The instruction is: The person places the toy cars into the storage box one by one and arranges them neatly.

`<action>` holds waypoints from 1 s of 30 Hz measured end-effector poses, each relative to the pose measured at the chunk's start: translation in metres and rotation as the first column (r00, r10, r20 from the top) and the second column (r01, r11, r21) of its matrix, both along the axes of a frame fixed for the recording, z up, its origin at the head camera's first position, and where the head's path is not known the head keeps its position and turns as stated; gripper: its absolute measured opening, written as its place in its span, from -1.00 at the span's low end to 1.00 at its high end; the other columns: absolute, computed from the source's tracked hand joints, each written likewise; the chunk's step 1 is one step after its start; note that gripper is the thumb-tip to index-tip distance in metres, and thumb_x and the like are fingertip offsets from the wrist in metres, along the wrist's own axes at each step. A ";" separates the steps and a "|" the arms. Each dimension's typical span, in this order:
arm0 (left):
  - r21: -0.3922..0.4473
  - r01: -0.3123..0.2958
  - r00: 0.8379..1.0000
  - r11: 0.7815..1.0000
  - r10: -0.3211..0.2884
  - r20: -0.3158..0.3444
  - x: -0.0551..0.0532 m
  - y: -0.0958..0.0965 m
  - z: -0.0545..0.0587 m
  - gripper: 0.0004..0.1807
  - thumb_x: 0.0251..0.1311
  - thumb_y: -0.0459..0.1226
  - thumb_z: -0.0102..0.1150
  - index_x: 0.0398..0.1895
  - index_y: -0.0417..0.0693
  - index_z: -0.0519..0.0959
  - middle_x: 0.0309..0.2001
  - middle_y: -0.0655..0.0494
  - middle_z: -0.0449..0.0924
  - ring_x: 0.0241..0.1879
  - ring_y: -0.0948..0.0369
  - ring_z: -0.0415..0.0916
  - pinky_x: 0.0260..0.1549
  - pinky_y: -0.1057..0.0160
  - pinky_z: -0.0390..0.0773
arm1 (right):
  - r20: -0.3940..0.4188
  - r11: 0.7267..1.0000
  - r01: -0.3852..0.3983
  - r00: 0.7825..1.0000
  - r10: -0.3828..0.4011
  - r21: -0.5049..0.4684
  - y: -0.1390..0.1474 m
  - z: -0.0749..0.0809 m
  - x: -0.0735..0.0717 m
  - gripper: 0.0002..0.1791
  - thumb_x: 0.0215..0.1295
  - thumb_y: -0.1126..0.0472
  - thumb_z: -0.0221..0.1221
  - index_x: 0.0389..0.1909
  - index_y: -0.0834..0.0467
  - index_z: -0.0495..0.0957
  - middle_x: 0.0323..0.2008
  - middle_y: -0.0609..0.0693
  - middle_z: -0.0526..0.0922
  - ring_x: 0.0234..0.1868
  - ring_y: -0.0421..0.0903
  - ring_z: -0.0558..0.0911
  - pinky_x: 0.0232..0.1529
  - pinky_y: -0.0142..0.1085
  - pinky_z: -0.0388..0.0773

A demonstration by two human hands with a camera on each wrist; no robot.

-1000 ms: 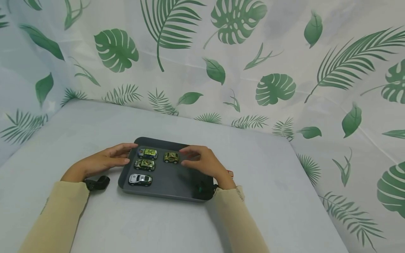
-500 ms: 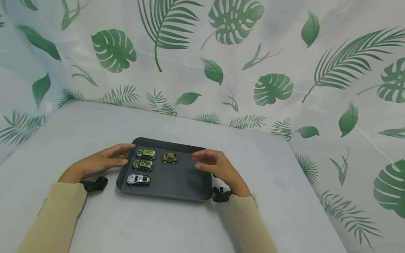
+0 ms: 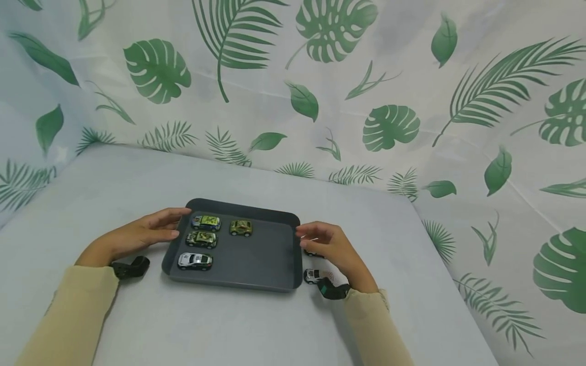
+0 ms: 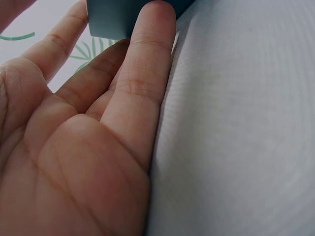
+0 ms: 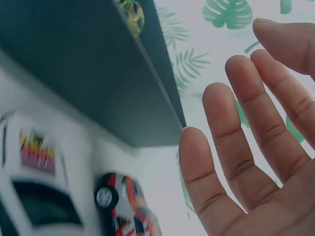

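Note:
A dark grey tray (image 3: 256,264) lies on the table with several toy cars on it. On its left side are a yellow-green car (image 3: 206,222), a camouflage car (image 3: 201,239) and a silver-white car (image 3: 195,261); a gold-green car (image 3: 241,227) stands nearer the middle. My left hand (image 3: 133,236) rests at the tray's left rim, fingers extended and touching its wall. Just past the right rim hovers my right hand (image 3: 331,244), fingers spread and loosely bent, holding nothing. Under it are a white car (image 3: 316,276) and a red car (image 5: 125,204), the latter mostly hidden in the head view.
The table (image 3: 220,330) has a pale cloth cover. A leaf-print backdrop (image 3: 274,76) rises behind it and on both sides. Black wrist devices, left (image 3: 133,267) and right (image 3: 333,290), sit by the sleeves.
My right hand has moved right, from beside the gold-green car to beyond the tray's right rim, uncovering the white car. The left hand stays at the left rim; the view has shifted slightly.

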State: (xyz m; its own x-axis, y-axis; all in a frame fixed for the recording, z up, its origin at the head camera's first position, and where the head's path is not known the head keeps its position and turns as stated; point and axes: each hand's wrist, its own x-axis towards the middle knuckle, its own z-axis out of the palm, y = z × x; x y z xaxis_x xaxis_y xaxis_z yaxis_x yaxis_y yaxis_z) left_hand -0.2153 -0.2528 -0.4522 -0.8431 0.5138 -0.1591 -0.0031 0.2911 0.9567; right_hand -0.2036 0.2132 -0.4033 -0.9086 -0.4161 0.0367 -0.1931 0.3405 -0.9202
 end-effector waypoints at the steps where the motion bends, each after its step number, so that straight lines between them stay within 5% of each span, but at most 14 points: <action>1: -0.002 0.000 1.000 1.000 0.000 -0.002 0.000 0.000 0.000 -0.21 0.61 -0.15 0.16 0.74 -0.15 0.09 0.69 -0.39 -0.01 0.63 -0.42 0.00 0.49 -0.43 0.18 | -0.003 1.000 0.007 1.000 -0.007 0.001 0.002 -0.001 0.000 -0.62 0.47 0.35 0.32 0.21 0.45 0.64 0.15 0.41 0.70 0.02 -0.13 0.73 0.04 -0.31 0.68; 9: -0.009 0.002 1.000 1.000 -0.002 -0.017 0.000 -0.002 -0.001 -0.22 0.62 -0.17 0.15 0.73 -0.18 0.09 0.66 -0.40 0.07 0.60 -0.40 0.10 0.45 -0.30 0.29 | -0.010 0.999 0.054 0.998 -0.054 0.000 0.013 -0.006 0.001 -0.64 0.41 0.39 0.36 0.17 0.44 0.66 0.12 0.40 0.71 -0.06 -0.09 0.79 0.00 -0.33 0.69; 15: -0.007 0.002 1.000 1.000 -0.002 -0.016 0.000 0.000 -0.001 -0.22 0.62 -0.18 0.15 0.73 -0.19 0.09 0.66 -0.40 0.08 0.59 -0.40 0.12 0.44 -0.31 0.30 | -0.027 0.998 0.066 0.997 -0.066 0.020 0.023 -0.008 0.000 -0.62 0.41 0.41 0.35 0.18 0.49 0.63 0.16 0.48 0.66 0.02 -0.01 0.76 0.01 -0.33 0.69; 20: -0.015 0.005 1.000 1.000 -0.005 -0.018 -0.001 0.000 0.000 -0.22 0.63 -0.19 0.14 0.74 -0.20 0.07 0.67 -0.41 0.05 0.60 -0.40 0.11 0.41 -0.12 0.38 | -0.022 0.995 0.079 0.997 -0.078 0.061 0.032 -0.010 -0.003 -0.61 0.42 0.40 0.35 0.18 0.49 0.63 0.18 0.43 0.67 0.08 0.16 0.75 -0.01 -0.32 0.70; 30: -0.032 0.002 1.000 0.999 -0.002 -0.012 -0.001 0.000 0.000 -0.21 0.63 -0.17 0.14 0.74 -0.18 0.05 0.69 -0.40 -0.01 0.60 -0.41 0.08 0.35 0.05 0.44 | -0.094 0.982 0.092 0.993 -0.077 0.168 0.043 -0.017 -0.007 -0.64 0.42 0.36 0.36 0.16 0.43 0.68 0.16 0.31 0.73 0.31 0.29 0.59 0.47 0.22 0.41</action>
